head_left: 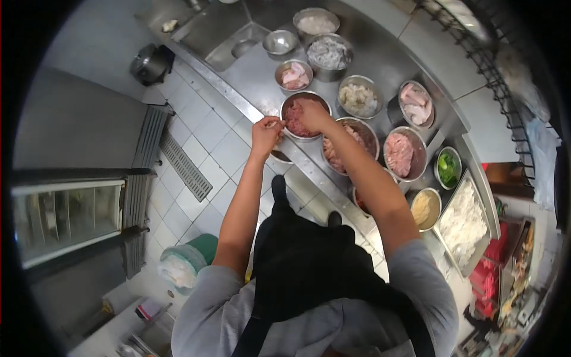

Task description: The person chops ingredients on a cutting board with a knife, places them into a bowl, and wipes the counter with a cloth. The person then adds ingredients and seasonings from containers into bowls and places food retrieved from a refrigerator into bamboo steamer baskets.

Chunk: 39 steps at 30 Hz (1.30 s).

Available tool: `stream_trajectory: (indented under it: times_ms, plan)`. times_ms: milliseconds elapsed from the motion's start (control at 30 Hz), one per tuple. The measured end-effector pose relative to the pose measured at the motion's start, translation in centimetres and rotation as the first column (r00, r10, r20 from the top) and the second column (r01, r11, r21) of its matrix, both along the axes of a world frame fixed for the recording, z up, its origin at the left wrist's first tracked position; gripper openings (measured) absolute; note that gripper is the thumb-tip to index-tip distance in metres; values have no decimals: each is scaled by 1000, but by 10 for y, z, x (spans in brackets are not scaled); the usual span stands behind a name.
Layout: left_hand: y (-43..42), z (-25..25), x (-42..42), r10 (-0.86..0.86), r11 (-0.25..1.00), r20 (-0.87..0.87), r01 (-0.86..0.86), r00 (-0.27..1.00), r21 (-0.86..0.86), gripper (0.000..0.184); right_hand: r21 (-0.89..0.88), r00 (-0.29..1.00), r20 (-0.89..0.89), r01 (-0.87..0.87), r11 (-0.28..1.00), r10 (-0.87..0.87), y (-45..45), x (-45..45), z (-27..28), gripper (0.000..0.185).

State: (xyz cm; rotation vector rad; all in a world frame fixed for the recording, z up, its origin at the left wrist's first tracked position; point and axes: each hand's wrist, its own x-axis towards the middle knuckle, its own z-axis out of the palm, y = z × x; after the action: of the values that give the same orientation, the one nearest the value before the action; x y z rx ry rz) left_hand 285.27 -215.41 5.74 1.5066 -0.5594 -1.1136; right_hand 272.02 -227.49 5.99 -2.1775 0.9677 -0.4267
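Observation:
A steel bowl (328, 106) of red minced meat (294, 121) stands near the counter's front edge. My right hand (314, 115) reaches into it from the right, its fingers curled into the meat and their tips hidden. At the bowl's left rim is my left hand (267, 135), closed with the fingertips pressed together; whether they pinch the rim or a bit of meat is too small to tell. Close behind sits a smaller bowl of pale pink meat pieces (294, 76). A larger bowl of pinkish meat (334, 153) lies partly under my right forearm.
Around stand bowls of whitish pieces (358, 99), pink ground meat (399, 154), pale meat strips (416, 104), chopped greens (448, 167) and yellowish paste (423, 208). A tray of white food (463, 221) is at right. A sink (229, 44) lies behind; a green bucket (202, 247) stands on the floor.

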Motion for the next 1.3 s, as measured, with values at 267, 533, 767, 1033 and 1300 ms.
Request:
stream_trajectory:
  times_ms: [267, 533, 767, 1033, 1300]
  plan:
    - [-34, -9, 32, -206, 971, -160, 221, 966, 87, 7, 59, 905, -341, -251, 966, 256, 6, 13, -5, 15]
    - [-46, -6, 41, -326, 930, -195, 351, 925, 112, 10, 268, 897, -261, -289, 919, 358, 7, 4, 21, 22]
    - [-46, -5, 42, -314, 931, -188, 340, 931, 130, 11, 370, 892, -251, -271, 889, 377, 7, -6, 11, 24]
    - [-47, 9, 57, -286, 949, -74, 293, 955, 119, 16, 535, 995, 74, -93, 840, 63, 6, -33, 37, 26]
    - [-62, 50, 92, -310, 951, 2, 310, 951, -3, 14, 927, 600, 333, -69, 368, -728, 21, -29, 5, 23]
